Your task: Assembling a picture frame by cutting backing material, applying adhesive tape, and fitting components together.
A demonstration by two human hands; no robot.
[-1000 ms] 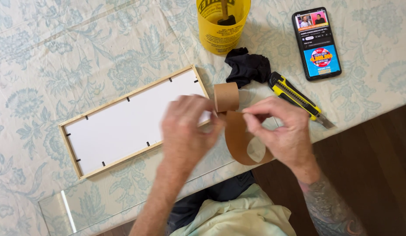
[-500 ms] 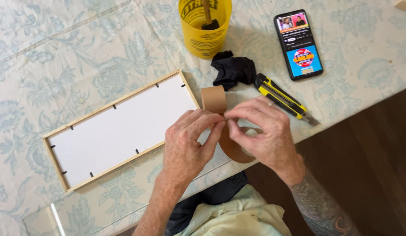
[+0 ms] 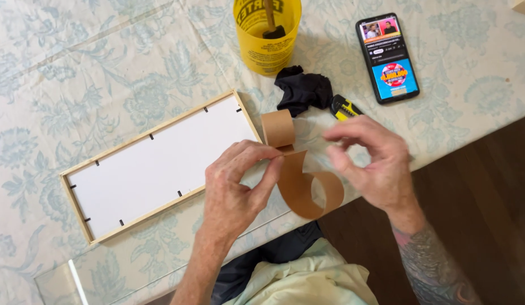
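Left hand [image 3: 240, 181] pinches curled brown paper strip [image 3: 299, 181]; right hand [image 3: 372, 164] hovers beside.

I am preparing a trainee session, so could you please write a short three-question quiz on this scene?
1. True or false: the left hand pinches the curled brown paper strip.
2. Which lies nearest the yellow bucket: A) black cloth, B) smartphone, C) glass pane?
3. What stands in the bucket?

Key: 1 true. 2 A. 3 a wooden-handled brush. The right hand is off the strip, fingers spread.
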